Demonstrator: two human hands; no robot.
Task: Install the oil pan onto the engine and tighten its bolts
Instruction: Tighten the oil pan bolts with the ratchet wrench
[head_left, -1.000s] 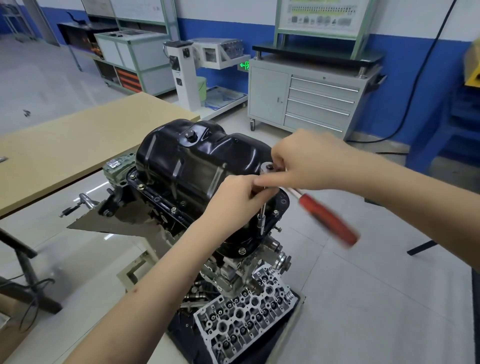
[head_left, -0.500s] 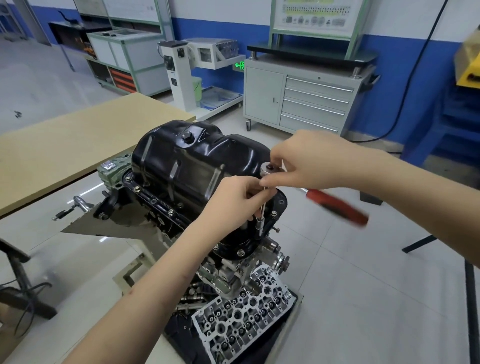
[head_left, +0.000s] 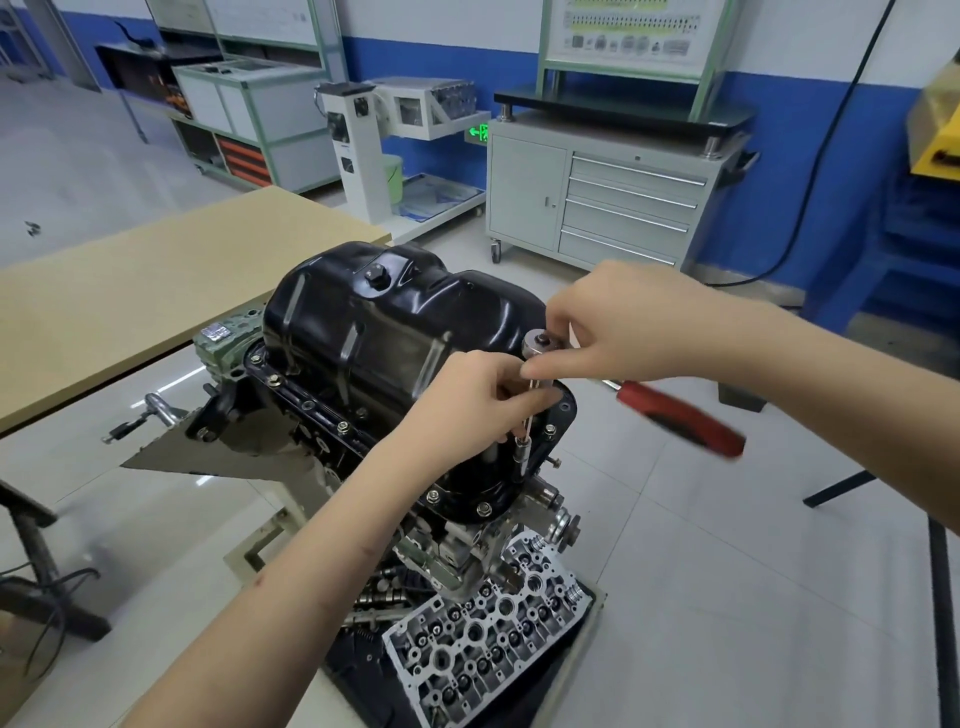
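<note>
Grip: our right hand (head_left: 618, 332) clamps ratchet (head_left: 675, 415) head; left hand (head_left: 467, 400) pinches extension (head_left: 525, 426).
Change: handle swung rightward; flange bolt tightening continues.

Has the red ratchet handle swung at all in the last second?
Yes. The red ratchet handle has swung away from the person, toward the grey drawer cabinet, pivoting about its head at the oil pan flange.

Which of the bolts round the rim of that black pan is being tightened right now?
The one at the right end of the black oil pan, hidden beneath the socket of the red-handled ratchet. The other flange bolts, such as this one, stand bare.
</note>
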